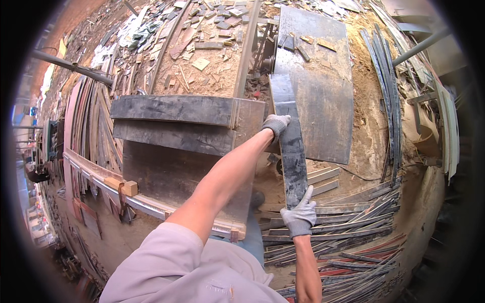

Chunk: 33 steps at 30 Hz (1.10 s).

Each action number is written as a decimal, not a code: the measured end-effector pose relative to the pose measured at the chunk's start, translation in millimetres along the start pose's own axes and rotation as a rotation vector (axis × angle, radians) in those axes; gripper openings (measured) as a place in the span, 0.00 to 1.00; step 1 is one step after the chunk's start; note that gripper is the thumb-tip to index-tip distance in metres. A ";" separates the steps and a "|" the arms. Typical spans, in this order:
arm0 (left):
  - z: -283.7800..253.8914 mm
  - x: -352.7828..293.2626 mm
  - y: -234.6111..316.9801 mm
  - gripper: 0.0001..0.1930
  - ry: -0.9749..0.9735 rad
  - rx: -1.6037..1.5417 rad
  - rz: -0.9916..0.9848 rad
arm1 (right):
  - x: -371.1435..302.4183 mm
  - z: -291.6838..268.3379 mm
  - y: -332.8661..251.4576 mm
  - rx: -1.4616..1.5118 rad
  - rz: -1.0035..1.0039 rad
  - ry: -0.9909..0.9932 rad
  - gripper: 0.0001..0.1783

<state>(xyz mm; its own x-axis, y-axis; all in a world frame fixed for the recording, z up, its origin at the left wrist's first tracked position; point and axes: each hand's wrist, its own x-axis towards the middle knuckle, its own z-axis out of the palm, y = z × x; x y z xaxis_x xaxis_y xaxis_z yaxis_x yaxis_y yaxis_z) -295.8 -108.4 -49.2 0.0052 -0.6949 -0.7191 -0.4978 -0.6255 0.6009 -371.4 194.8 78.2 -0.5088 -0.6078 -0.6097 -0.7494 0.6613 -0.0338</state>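
A long, narrow board with a dark face [290, 134] runs from the metal plate [328, 108] back toward my body. My left hand [277, 124], in a grey glove, grips the board's left edge around the middle, its fingers curled. At the near end my right hand [299, 216], gloved too, holds the board, one finger stretched along its right edge. The far end of the board rests on or just over the plate; I cannot tell which. To the left, two dark boards [172, 110] lie on a brown tabletop [242, 171].
Long dark strips [333, 227] are heaped at the lower right, and more strips [386, 101] stand along the right side. Sawdust and offcuts [212, 55] cover the ground beyond. A white-marked rail [151, 207] with a wooden block [129, 188] borders the tabletop.
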 end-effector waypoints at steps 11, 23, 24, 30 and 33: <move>-10.7 27.6 6.9 0.32 0.010 0.130 0.094 | -2.1 -5.7 -35.4 0.009 0.019 -0.026 0.78; -12.6 -147.0 -15.5 0.39 0.170 0.161 0.291 | -49.5 84.8 55.1 0.568 -0.165 0.078 0.80; -8.2 -184.3 -35.5 0.40 0.180 0.132 0.349 | -55.5 98.4 87.0 0.619 -0.208 0.097 0.80; -35.2 -325.8 -156.2 0.37 0.051 -0.282 0.204 | -68.4 89.6 220.4 0.180 -0.787 0.630 0.63; -75.5 -326.3 -216.0 0.32 0.048 -0.303 -0.270 | -70.1 64.9 212.5 0.044 -0.904 0.496 0.64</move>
<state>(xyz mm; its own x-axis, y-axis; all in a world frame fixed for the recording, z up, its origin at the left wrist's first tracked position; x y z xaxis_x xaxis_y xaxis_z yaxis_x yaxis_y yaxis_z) -124.5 226.6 82.1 0.1450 -0.5029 -0.8521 -0.1945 -0.8589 0.4738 -467.5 406.5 62.3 0.1118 -0.9923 0.0526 -0.9276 -0.1233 -0.3526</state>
